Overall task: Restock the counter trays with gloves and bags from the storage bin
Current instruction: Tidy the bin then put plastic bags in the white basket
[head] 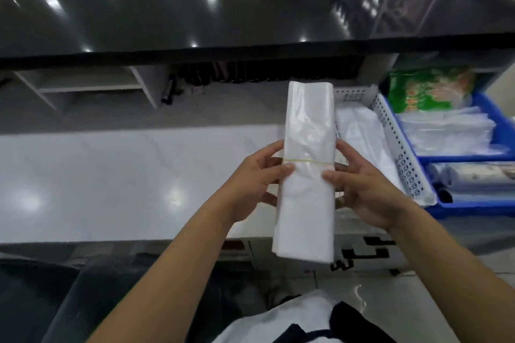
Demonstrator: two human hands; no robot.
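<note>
White plastic bags, folded into a long flat bundle (306, 172) and bound across the middle by a thin yellow rubber band (302, 161), are held up above the pale marble-patterned counter (133, 175). The left hand (259, 184) grips the bundle's left edge, thumb on top just below the band and fingers curled behind. The right hand (359, 189) grips the right edge in the same way, thumb pressed on the front face, fingers wrapped round the back. The bundle stands lengthwise away from the person, its near end hanging past the counter's front edge.

Just beyond the right hand lies a white perforated plastic tray (401, 147) holding more white bags. Touching its right side is a blue plastic storage bin (496, 108) filled with clear plastic packs and a green printed packet (426, 92). Farther back runs a glossy black raised ledge (195, 22), with a clear acrylic box (395, 0) on its right end.
</note>
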